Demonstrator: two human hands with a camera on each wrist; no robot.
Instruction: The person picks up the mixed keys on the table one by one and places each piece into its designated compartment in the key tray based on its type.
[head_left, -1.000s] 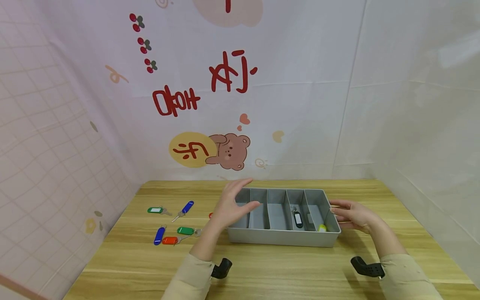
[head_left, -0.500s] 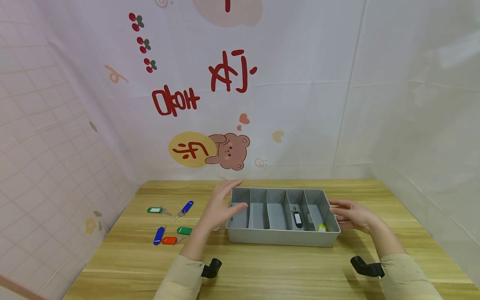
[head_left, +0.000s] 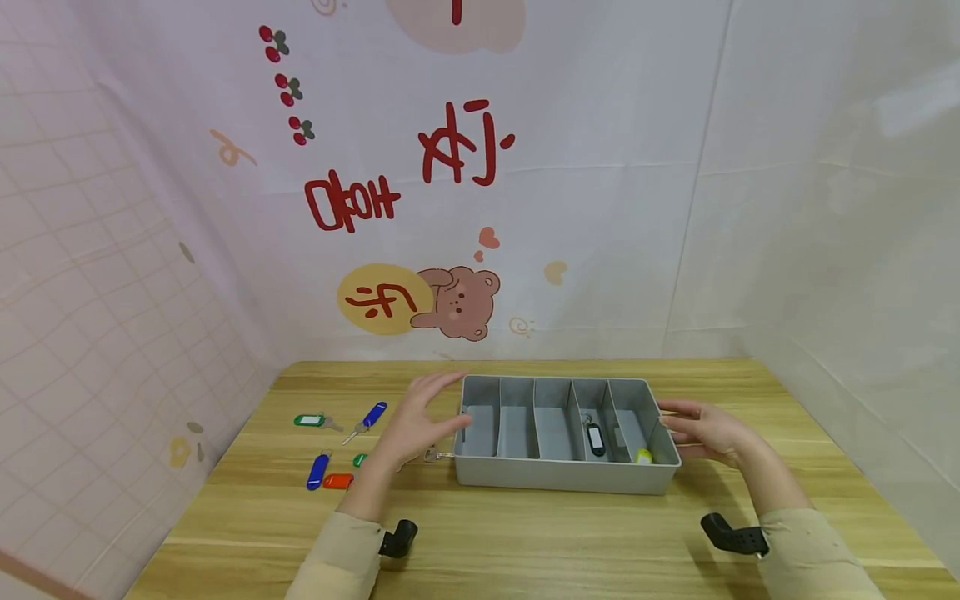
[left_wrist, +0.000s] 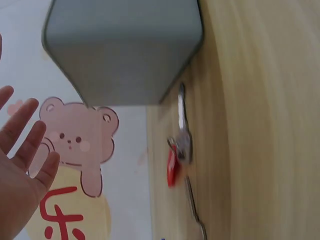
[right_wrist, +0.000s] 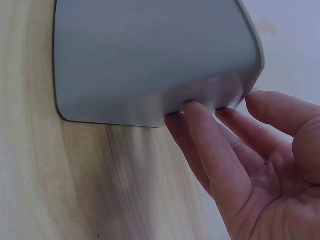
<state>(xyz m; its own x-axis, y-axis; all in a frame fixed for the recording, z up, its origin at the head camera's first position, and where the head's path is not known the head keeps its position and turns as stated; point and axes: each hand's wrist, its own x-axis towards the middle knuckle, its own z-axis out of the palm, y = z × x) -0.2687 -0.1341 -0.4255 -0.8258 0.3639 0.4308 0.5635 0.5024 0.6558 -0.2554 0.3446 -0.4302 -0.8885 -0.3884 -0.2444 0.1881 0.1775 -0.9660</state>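
Note:
A grey divided box [head_left: 562,477] stands on the wooden table. In one compartment lies a black key tag [head_left: 596,439]; a yellow tag [head_left: 644,457] sits in the rightmost one. My left hand [head_left: 412,423], fingers spread and holding nothing, hovers just off the box's left end. My right hand [head_left: 708,432] touches the right end; in the right wrist view its fingertips [right_wrist: 194,112] rest against the box wall. Beside the left end a metal key [left_wrist: 184,140] with a red tag [left_wrist: 172,167] shows in the left wrist view; in the head view my left hand hides that tag.
Left of my left hand lie a green key tag [head_left: 309,420], a blue one [head_left: 375,413], another blue one [head_left: 318,472] and an orange one [head_left: 339,481]. A second green tag [head_left: 360,459] is partly covered by my left arm. Patterned cloth surrounds the table [head_left: 570,550].
My left hand has moved left, from over the box's left compartments to beside its left end, uncovering them and a key there. The right hand and the box stay put.

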